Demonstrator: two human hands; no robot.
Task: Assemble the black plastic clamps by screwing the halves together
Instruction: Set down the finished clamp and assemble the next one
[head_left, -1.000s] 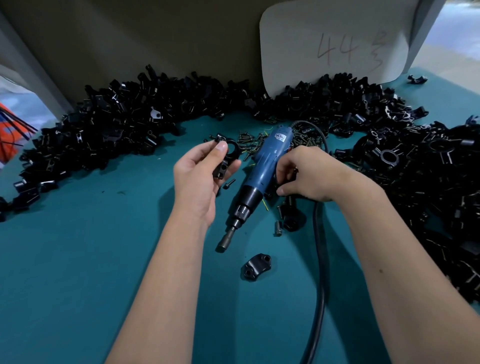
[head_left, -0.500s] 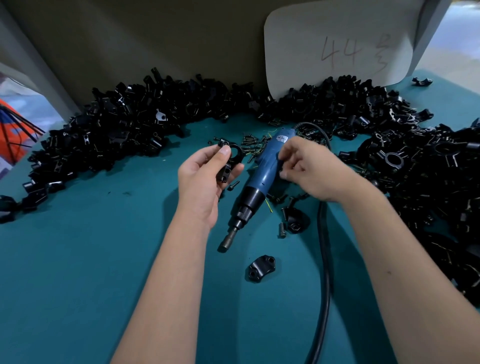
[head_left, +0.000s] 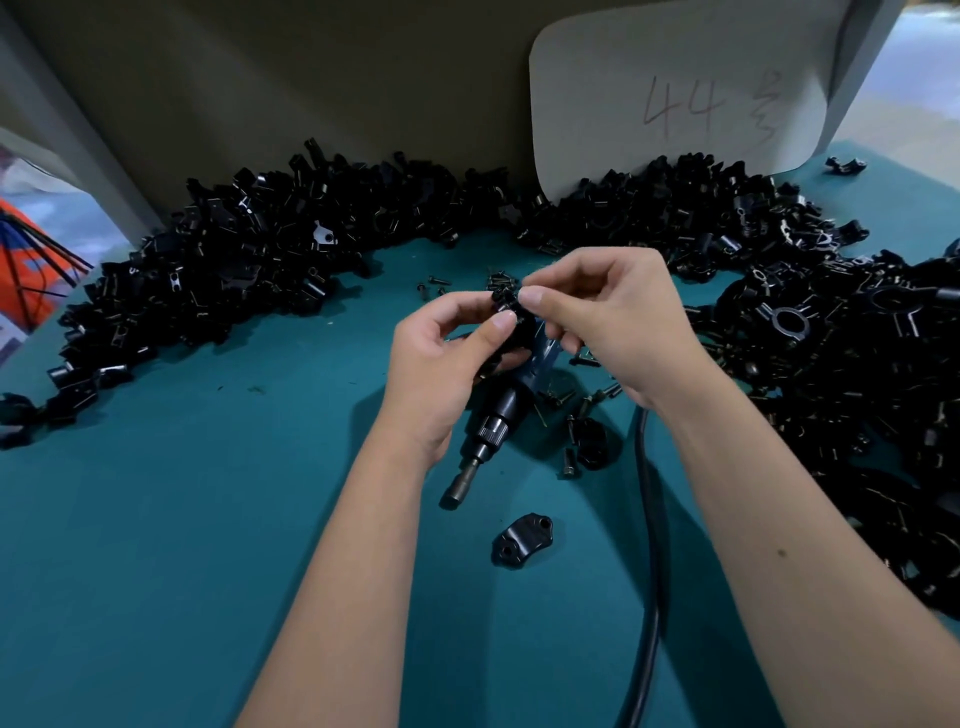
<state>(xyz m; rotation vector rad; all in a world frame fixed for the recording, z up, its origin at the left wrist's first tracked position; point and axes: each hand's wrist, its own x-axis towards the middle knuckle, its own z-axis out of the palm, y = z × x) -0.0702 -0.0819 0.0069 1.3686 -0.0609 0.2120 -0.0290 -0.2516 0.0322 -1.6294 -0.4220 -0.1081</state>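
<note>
While the black clamp (head_left: 511, 325) is hanging above the teal bench (head_left: 171, 545), the left hand (head_left: 447, 358) is curling its grip round it and the right hand (head_left: 608, 317) is pinching at its top edge; what those fingertips are holding is too small to tell. Beneath them the screwdriver (head_left: 491, 431) is lying flat, a loose clamp half (head_left: 522, 538) just below its tip, black parts (head_left: 249, 260) heaped behind.

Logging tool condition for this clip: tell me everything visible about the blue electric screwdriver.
The blue electric screwdriver lies flat on the teal table, unheld, its upper blue plastic-looking body mostly hidden beneath both hands. Below that come a black collar, a knurled ring and a dull metal bit holder pointing toward the viewer and leftward. Loose dark screws lie beside it. Whether the black cable joins it is hidden.
</note>
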